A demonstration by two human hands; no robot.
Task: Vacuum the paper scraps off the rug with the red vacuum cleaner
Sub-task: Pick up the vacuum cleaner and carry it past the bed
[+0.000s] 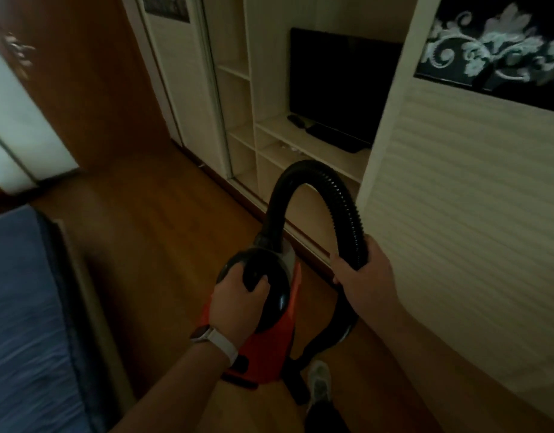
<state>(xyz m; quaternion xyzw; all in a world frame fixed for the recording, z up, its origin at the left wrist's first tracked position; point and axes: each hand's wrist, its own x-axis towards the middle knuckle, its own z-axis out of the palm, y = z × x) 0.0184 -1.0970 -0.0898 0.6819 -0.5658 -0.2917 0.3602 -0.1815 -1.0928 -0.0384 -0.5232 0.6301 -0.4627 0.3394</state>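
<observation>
The red vacuum cleaner (269, 345) hangs above the wooden floor in the lower middle of the view. My left hand (238, 304) grips its black top handle, a watch on the wrist. From the body's front a black ribbed hose (304, 173) arches up and over to the right. My right hand (363, 273) grips the hose's descending end; below it the hose loops down toward the floor. No rug or paper scraps are in view.
A blue bed (23, 323) fills the lower left. A cream wardrobe (456, 198) with open shelves and a dark TV (338, 85) lines the right side. A brown door (91, 89) stands at the back left. My shoe (319, 385) is at the bottom.
</observation>
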